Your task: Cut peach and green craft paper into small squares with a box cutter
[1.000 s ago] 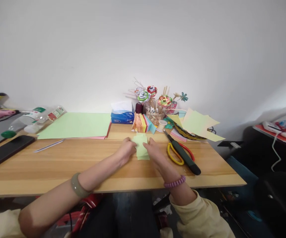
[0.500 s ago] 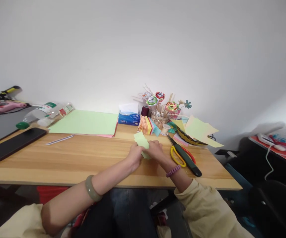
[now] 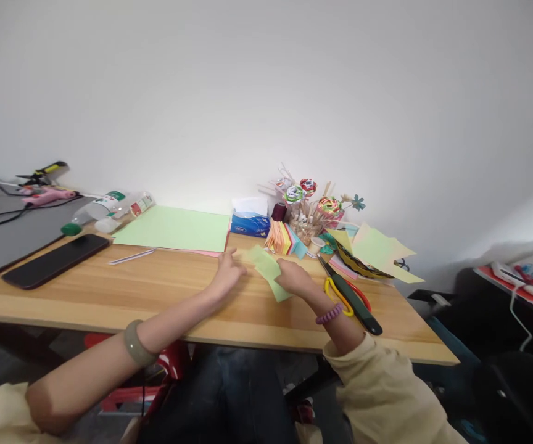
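A pale green piece of paper (image 3: 270, 275) with an uneven outline hangs just above the table in my right hand (image 3: 295, 279), whose fingers pinch its right side. Its far end looks smeared by motion. My left hand (image 3: 227, 275) is to the left of the paper, apart from it, with thumb and fingers spread and nothing in them. Close to my right wrist lie scissors with yellow and red handles (image 3: 350, 302) and a dark green cutter-like tool (image 3: 352, 295). Behind the paper stands a fan of folded coloured papers (image 3: 285, 238).
Large green sheets (image 3: 174, 228) lie at back left, near a black phone (image 3: 56, 262) and plastic bottles (image 3: 104, 208). A tissue pack (image 3: 250, 225) and a jar of sticks and paper flowers (image 3: 306, 219) stand by the wall. Paper scraps (image 3: 377, 250) fill a basket on the right.
My left hand has let go of the green paper and moved left, its fingers spreading. The paper now shows more of its length in my right hand. The view has shifted slightly left.
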The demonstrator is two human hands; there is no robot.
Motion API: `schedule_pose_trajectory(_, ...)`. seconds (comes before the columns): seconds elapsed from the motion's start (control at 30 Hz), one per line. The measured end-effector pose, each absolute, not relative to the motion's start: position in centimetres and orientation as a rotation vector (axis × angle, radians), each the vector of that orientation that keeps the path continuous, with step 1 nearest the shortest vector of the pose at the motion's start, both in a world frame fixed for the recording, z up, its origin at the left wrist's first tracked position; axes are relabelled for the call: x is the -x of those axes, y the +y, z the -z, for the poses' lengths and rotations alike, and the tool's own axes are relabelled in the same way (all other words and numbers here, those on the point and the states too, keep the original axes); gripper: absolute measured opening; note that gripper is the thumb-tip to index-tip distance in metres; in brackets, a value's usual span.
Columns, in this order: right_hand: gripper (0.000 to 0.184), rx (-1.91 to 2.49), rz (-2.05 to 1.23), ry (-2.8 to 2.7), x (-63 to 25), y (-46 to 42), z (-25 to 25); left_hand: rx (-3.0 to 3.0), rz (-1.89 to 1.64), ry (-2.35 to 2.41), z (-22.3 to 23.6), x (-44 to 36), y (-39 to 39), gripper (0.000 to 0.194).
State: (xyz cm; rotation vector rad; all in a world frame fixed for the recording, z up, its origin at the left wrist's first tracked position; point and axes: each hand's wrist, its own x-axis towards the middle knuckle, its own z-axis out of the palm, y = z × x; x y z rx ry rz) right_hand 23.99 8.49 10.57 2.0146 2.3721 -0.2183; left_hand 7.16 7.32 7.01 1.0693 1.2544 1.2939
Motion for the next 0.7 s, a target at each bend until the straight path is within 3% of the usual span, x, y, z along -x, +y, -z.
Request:
schedule_pose_trajectory(0.13, 0.034, -1.901, 0.068, 2.513, -23.2, 7.0, -11.7, -1.285, -1.356, 1.213, -7.0, -6.7, 7.7, 0.081)
schedule_pose_trajectory(0.4, 0.035, -2.042, -0.028, 2.694, -25.3, 6.8, -8.6, -1.326, -1.146, 1.180, -4.6, -7.7, 9.5, 0.059)
schedule_pose_trajectory(0.7, 0.035, -2.366, 0.030, 2.587, -25.7, 7.0, -3.8, -1.480, -1.114, 1.317, -3.1, -10.5, 7.8, 0.069)
